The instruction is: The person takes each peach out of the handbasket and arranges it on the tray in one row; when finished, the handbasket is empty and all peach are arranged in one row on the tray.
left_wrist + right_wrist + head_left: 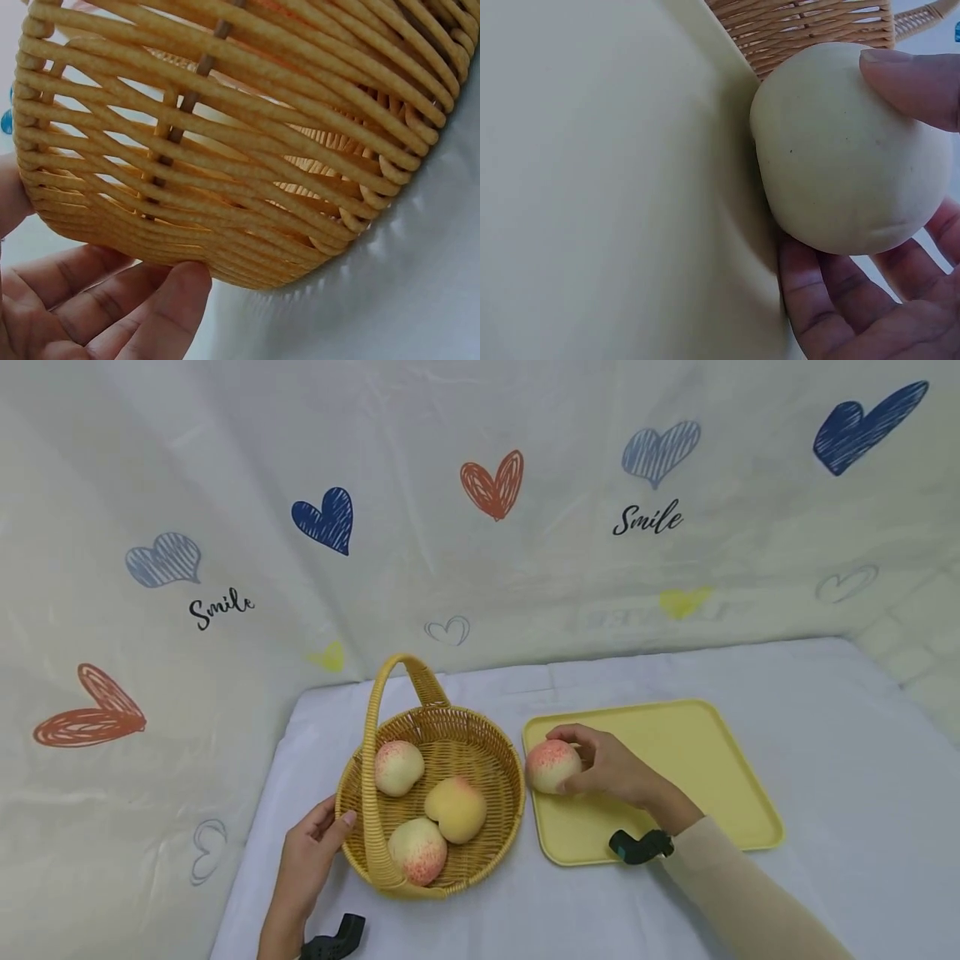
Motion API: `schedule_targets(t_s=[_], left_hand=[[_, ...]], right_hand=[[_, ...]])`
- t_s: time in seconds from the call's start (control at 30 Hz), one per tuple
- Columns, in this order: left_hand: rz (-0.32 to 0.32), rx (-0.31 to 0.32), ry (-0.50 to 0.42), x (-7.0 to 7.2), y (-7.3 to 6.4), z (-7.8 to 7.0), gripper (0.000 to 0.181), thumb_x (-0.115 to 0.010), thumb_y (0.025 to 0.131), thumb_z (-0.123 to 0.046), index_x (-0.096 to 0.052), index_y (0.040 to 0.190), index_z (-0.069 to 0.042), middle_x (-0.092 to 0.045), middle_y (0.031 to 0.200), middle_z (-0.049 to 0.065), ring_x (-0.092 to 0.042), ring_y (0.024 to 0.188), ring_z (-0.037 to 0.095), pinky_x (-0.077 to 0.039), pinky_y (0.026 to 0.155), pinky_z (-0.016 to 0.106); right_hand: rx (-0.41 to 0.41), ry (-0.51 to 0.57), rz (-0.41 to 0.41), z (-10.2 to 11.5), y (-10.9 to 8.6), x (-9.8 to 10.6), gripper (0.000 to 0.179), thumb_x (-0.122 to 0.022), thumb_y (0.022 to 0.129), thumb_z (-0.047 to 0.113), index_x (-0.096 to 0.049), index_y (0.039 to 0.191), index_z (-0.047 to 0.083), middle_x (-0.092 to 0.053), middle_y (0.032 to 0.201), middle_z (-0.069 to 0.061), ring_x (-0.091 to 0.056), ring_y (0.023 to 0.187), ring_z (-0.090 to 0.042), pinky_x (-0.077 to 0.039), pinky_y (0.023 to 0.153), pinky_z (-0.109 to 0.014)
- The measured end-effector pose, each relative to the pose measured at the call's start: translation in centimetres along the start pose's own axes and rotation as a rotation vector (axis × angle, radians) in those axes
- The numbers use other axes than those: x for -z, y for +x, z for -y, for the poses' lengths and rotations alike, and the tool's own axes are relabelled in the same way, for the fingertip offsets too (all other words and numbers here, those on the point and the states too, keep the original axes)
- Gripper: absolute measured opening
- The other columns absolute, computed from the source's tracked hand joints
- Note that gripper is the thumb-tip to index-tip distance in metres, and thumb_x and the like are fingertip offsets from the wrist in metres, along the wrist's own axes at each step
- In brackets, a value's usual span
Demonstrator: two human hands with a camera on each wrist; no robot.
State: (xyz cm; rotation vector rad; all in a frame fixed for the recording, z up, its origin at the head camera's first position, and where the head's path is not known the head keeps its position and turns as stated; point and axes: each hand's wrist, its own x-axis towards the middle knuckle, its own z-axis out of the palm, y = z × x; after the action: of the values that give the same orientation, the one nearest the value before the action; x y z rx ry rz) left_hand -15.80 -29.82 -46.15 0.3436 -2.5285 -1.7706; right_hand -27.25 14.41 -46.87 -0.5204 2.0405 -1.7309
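The left wrist view crops the basket [217, 169]; the head view cuts off the sleeve [742, 889] and blurs faint lettering [633, 616].

A makeshift studio, it seems: behind and left of the white-covered table [847, 760] hangs a pale sheet [555, 552] with hearts [493, 489] and "Smile" lettering [648, 519].
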Motion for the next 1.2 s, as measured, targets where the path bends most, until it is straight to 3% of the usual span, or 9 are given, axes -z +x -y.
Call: schedule_targets(t_s=[0.33, 1.2], left_hand=[[0.011, 0.016, -0.032, -0.3, -0.6, 0.2, 0.05, -0.068, 0.104, -0.026, -0.057, 0.145, 0.0, -0.064, 0.137, 0.022, -0.068, 0.109, 0.006, -0.056, 0.086, 0.02], [0.021, -0.014, 0.037, 0.1, -0.2, -0.3, 0.05, -0.065, 0.105, -0.029, -0.057, 0.146, -0.001, -0.065, 0.137, 0.02, -0.066, 0.108, 0.007, -0.056, 0.085, 0.021]], right_hand=[[0.004, -0.028, 0.009, 0.0, -0.5, 0.0, 0.068, -0.084, 0.079, 0.0, -0.056, 0.141, 0.005, -0.059, 0.138, -0.017, -0.063, 0.115, -0.029, -0.058, 0.088, -0.034], [0.032, -0.127, -0.006, 0.1, -1.0, -0.2, 0.073, -0.087, 0.079, 0.007, -0.055, 0.144, 0.003, -0.063, 0.135, -0.015, -0.06, 0.116, -0.03, -0.054, 0.091, -0.031]])
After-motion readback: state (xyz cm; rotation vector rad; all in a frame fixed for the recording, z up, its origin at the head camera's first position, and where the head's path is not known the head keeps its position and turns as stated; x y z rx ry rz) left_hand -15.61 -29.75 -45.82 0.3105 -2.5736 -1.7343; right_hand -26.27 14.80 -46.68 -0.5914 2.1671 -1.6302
